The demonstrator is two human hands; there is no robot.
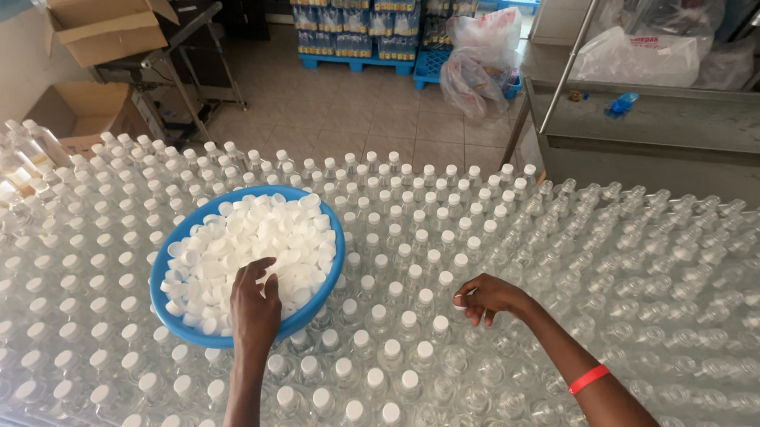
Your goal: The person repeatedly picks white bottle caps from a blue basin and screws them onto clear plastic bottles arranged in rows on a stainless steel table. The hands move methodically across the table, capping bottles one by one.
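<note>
fingers in the caps, fingers on a bottle

fingers (263, 272) of the left hand (254, 306) curl loosely together into white caps (251, 242) in the blue bowl (331, 276), left of centre on the bottles (115, 289). to the right, the right hand (488, 297) pinches a cap (461, 299) over a near bottle, fingers bent together.
</note>
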